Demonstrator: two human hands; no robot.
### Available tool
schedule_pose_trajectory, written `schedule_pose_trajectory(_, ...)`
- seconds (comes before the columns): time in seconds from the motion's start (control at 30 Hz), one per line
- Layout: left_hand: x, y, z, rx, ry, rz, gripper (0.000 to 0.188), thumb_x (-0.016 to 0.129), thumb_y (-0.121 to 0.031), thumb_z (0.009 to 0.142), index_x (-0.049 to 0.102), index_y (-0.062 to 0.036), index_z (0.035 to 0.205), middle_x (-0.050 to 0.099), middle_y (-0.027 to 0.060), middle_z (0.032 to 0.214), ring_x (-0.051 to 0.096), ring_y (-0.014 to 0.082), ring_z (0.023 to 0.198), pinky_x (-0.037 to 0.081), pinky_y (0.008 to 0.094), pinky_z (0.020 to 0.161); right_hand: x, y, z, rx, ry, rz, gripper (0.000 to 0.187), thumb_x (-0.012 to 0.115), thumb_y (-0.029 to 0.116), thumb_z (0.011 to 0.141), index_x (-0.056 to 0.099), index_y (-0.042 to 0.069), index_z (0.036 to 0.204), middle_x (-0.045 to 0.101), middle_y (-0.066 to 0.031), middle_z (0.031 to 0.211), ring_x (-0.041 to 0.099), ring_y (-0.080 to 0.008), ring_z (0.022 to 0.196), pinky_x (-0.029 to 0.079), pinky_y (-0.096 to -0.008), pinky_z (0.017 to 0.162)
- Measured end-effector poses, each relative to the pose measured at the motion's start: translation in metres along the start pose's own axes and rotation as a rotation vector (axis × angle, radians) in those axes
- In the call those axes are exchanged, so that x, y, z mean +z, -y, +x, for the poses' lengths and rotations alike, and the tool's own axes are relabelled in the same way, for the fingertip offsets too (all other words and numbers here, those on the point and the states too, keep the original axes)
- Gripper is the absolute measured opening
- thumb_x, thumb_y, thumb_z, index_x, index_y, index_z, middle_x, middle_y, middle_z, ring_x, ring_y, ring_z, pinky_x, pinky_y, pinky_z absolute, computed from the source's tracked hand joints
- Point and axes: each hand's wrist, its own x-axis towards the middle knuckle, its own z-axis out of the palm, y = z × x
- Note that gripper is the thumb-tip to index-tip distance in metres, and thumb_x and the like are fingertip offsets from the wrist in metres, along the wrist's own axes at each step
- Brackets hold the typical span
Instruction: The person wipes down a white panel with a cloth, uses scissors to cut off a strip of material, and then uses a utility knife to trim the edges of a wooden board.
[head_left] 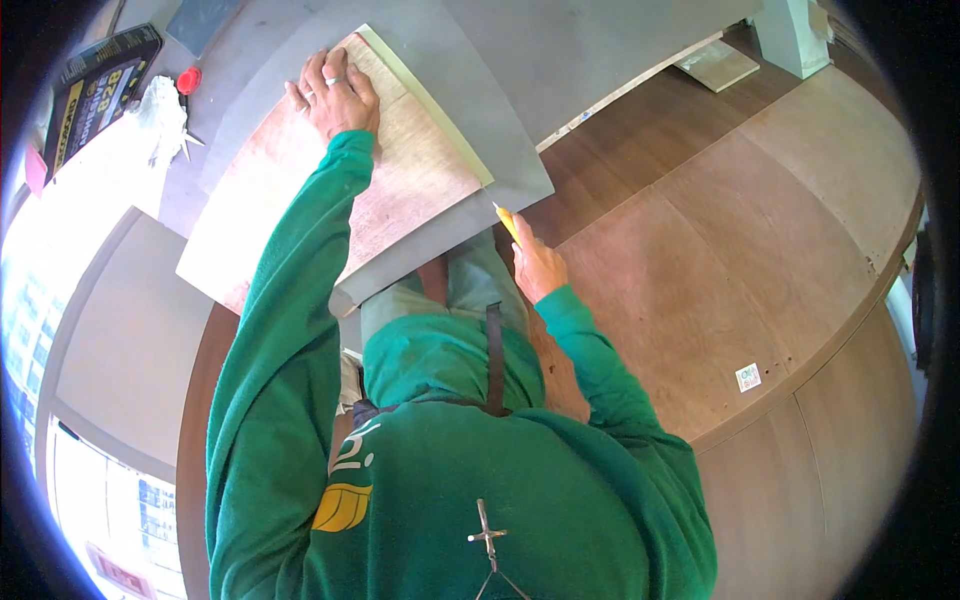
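Note:
My left hand (340, 98) lies with its fingers spread on a plywood board (420, 150), pressing near its far edge. Under the board sits a grey sheet (520, 180), which sticks out past its right and near sides. A pale yellowish strip (425, 100) runs along the board's right edge. In my right hand (540, 268) is a yellow utility knife (508, 222), its fingers closed around the handle. The blade's tip points up and left, close to the sheet's edge by the board's near right corner. Whether the tip touches the sheet I cannot tell.
At the far left are a dark printed box or tin (100, 95), a crumpled white wrapper (165, 120) and a red cap (188, 80). A large brown wooden panel (690, 260) spreads out to the right. Beyond it, a small board piece (718, 65) lies near a pale post (792, 40).

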Motion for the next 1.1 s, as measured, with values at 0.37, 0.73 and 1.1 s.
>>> schedule_pose_trajectory(0.37, -0.008, 0.003, 0.001, -0.018, 0.023, 0.065, 0.032, 0.055, -0.024, 0.094, 0.057, -0.0169, 0.125, 0.052, 0.0104, 0.133, 0.047, 0.0295, 0.131, 0.015, 0.0575, 0.119, -0.05, 0.055, 0.058, -0.314, -0.257, 0.306, 0.061, 0.053, 0.016, 0.095, 0.03, 0.018, 0.151, 0.066, -0.0271, 0.091, 0.063, -0.0479, 0.08, 0.049, -0.0582, 0.071)
schedule_pose_trajectory(0.73, -0.006, 0.002, 0.002, -0.005, 0.043, 0.057, 0.035, 0.055, -0.021, 0.093, 0.052, -0.0164, 0.128, 0.052, 0.0101, 0.134, 0.044, 0.029, 0.134, 0.015, 0.0546, 0.119, -0.075, 0.169, 0.19, -0.359, -0.247, 0.284, 0.062, 0.056, 0.012, 0.092, 0.035, 0.021, 0.15, 0.067, -0.0273, 0.094, 0.063, -0.0481, 0.084, 0.05, -0.0568, 0.073)
schedule_pose_trajectory(1.1, -0.005, 0.001, 0.003, -0.008, 0.054, 0.041, 0.034, 0.054, -0.022, 0.094, 0.053, -0.0155, 0.127, 0.052, 0.0099, 0.135, 0.043, 0.0285, 0.135, 0.014, 0.0556, 0.119, -0.062, 0.168, 0.205, -0.379, -0.254, 0.252, 0.065, 0.057, 0.016, 0.092, 0.031, 0.022, 0.152, 0.068, -0.023, 0.084, 0.065, -0.0444, 0.076, 0.051, -0.0572, 0.068)
